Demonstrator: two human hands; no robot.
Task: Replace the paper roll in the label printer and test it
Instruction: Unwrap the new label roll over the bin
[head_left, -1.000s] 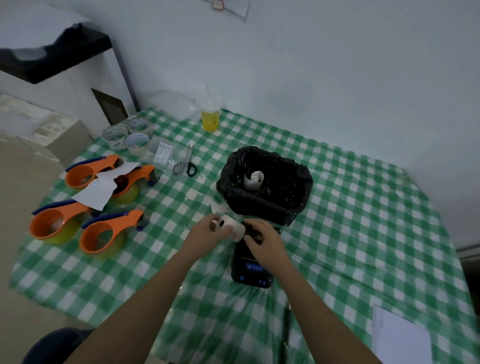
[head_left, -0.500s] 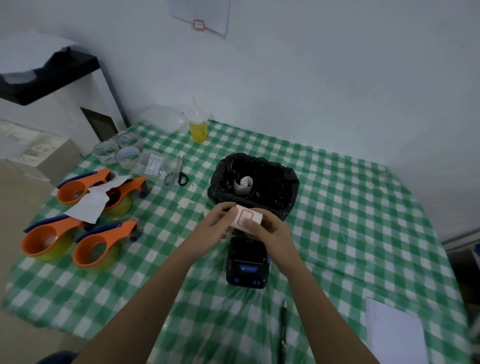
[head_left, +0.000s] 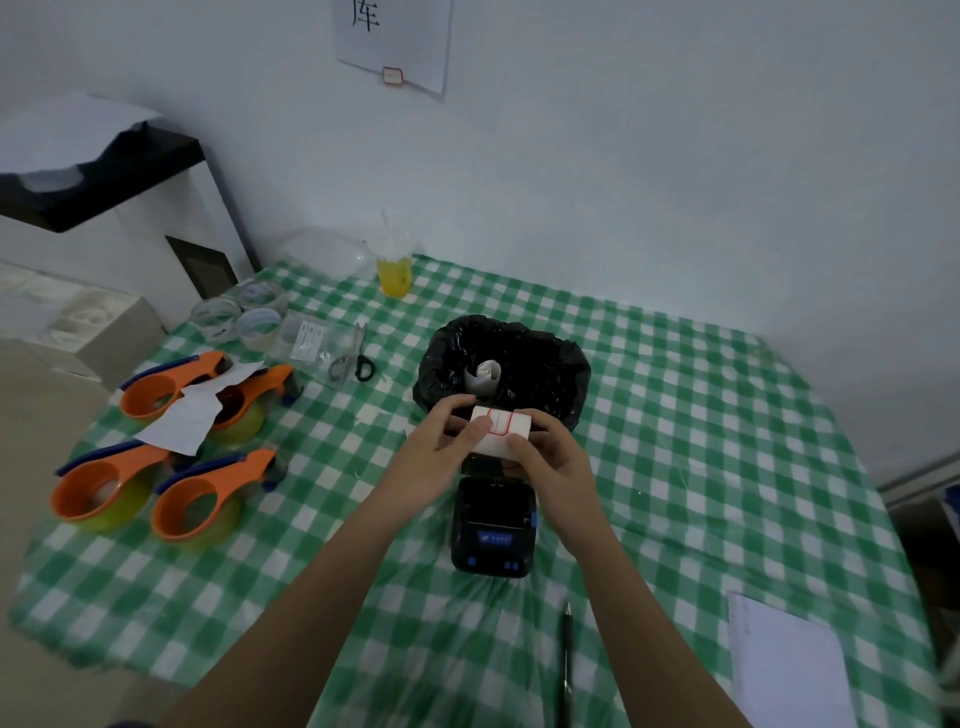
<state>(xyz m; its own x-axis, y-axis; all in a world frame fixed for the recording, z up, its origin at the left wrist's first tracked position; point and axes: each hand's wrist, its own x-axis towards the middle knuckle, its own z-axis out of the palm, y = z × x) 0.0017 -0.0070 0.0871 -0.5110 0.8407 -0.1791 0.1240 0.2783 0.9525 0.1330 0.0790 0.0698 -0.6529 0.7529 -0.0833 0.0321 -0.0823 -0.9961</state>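
Label roll (head_left: 498, 431): pinched by left hand (head_left: 441, 447) and right hand (head_left: 550, 457) above printer (head_left: 493, 525); free its leading edge before seating.

Four orange tape dispensers (head_left: 156, 387) (head_left: 249, 397) (head_left: 101, 491) (head_left: 205, 501), three clear tape rolls (head_left: 215, 315) (head_left: 262, 295) (head_left: 258, 323), one scissors (head_left: 353, 358), one pen (head_left: 567, 649).
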